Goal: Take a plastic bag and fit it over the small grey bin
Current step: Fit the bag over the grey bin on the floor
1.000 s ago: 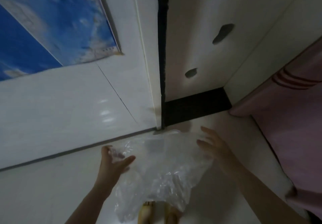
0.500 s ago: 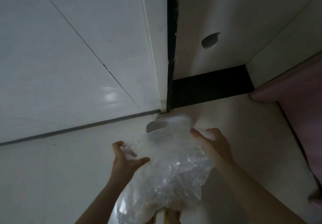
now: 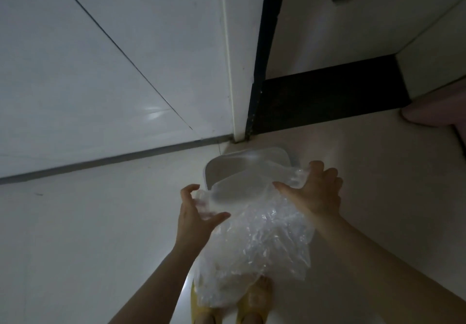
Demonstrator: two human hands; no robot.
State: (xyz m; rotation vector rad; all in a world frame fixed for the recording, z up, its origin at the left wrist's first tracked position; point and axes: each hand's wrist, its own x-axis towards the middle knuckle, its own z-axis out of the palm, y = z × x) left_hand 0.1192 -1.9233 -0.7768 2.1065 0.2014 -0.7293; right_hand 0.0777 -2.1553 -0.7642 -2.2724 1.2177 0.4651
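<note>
A pale glossy floor (image 3: 75,235) meets white wall panels (image 3: 100,71) at a dark-edged corner, with pink fabric (image 3: 433,106) far right. The small grey bin (image 3: 216,172) stands near that corner. Both hands grip the clear plastic bag (image 3: 257,243), left hand (image 3: 196,220) and right hand (image 3: 315,192) pinching its mouth open above the bin's rim, 2 yellow slippers (image 3: 201,311) below.

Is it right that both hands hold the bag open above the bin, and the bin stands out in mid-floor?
Not mid-floor. The head view shows the bin standing in the corner by the wall. The rest stands: left hand and right hand hold the bag open above it.
</note>
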